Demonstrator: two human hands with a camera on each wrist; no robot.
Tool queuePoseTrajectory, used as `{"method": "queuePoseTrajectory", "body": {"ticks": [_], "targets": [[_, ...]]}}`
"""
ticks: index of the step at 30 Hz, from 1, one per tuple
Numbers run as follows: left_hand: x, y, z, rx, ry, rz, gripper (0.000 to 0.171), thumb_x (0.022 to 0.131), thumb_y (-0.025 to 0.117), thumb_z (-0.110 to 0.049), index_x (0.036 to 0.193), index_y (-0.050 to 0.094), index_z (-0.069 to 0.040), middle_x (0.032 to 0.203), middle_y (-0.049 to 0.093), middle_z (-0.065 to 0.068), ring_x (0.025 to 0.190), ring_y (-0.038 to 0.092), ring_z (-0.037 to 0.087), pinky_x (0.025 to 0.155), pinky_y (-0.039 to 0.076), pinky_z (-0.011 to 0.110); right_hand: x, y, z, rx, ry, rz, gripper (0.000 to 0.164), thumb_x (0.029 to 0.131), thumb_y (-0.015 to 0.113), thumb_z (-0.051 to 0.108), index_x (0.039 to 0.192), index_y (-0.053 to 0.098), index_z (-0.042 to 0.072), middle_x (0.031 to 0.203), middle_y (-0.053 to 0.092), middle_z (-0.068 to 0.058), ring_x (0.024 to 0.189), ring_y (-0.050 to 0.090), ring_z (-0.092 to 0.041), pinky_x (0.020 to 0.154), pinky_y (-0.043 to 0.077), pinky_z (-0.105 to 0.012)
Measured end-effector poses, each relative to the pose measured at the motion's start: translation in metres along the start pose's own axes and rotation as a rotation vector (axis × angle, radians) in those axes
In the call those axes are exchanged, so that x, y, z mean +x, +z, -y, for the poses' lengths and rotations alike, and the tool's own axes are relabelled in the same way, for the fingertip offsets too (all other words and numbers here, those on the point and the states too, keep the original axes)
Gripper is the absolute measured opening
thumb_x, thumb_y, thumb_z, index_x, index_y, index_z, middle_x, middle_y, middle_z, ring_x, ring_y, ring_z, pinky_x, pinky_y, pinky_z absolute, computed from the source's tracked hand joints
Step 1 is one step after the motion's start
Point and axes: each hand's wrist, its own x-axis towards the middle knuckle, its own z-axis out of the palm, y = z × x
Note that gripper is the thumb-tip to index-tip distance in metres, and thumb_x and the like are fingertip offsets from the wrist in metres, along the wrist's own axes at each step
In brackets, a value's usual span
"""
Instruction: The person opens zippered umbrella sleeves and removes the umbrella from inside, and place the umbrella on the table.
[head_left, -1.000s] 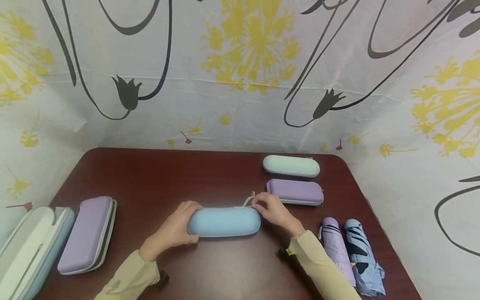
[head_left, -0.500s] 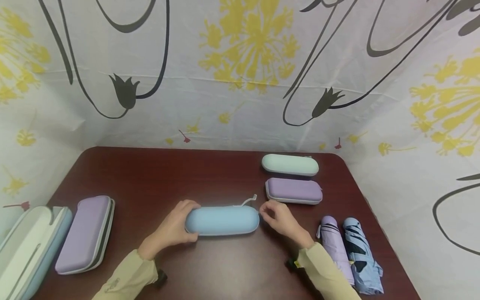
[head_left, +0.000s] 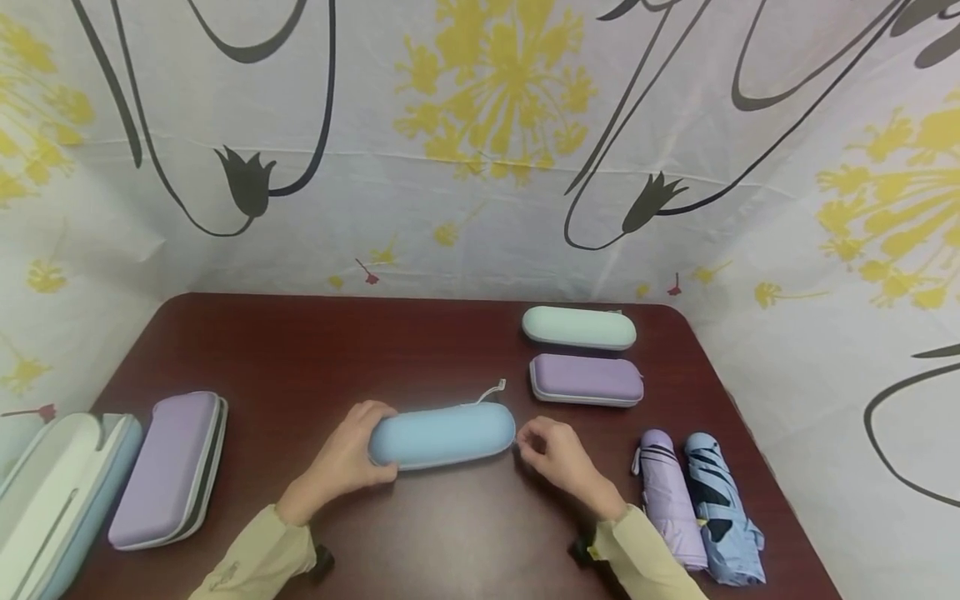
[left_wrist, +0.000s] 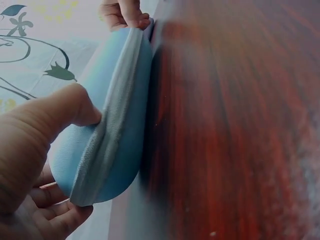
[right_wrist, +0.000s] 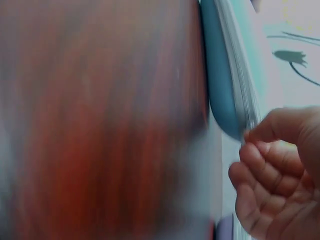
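Observation:
A light blue oblong zippered case (head_left: 450,435) lies crosswise on the dark red table, its right half angled toward the back. My left hand (head_left: 348,446) grips its left end, thumb on the near side and fingers round the far side. Grey zipper tape (left_wrist: 117,105) runs along the case's edge in the left wrist view, and the edge looks closed there. My right hand (head_left: 562,458) is at the right end, thumb and forefinger pinching the zipper pull, mostly hidden by the fingertips. A short white strap (head_left: 492,390) sticks out behind the case.
Behind on the right lie a small purple case (head_left: 587,379) and a mint case (head_left: 579,327). Purple (head_left: 670,500) and blue (head_left: 723,508) folded umbrellas are at the right edge. A larger purple case (head_left: 168,467) and an open white-lined case (head_left: 67,500) sit left.
My right hand has moved from the far right corner of the blue case, near the strap, round to its right end. The case's right end has swung slightly toward the back.

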Motion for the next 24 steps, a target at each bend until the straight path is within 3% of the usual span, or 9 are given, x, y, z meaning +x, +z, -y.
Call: {"method": "queuePoseTrajectory", "body": {"ticks": [12, 24], "targets": [[-0.006, 0.008, -0.009, 0.047, -0.096, -0.085, 0.062, 0.052, 0.082, -0.022, 0.106, 0.059, -0.002, 0.103, 0.057, 0.007, 0.095, 0.053, 0.025, 0.073, 0.049, 0.041, 0.005, 0.013, 0.018, -0.016, 0.11, -0.118, 0.016, 0.069, 0.071, -0.003, 0.07, 0.063, 0.011, 0.063, 0.052, 0.008, 0.052, 0.048, 0.0, 0.052, 0.042, -0.02], [-0.011, 0.013, -0.025, 0.088, -0.17, -0.144, 0.066, 0.052, 0.082, -0.02, 0.108, 0.057, 0.004, 0.101, 0.056, 0.013, 0.094, 0.051, 0.028, 0.073, 0.05, 0.043, 0.01, 0.024, 0.03, -0.006, 0.116, -0.106, 0.012, 0.069, 0.071, -0.001, 0.071, 0.066, 0.011, 0.062, 0.055, 0.009, 0.053, 0.048, -0.001, 0.053, 0.042, -0.02]]}}
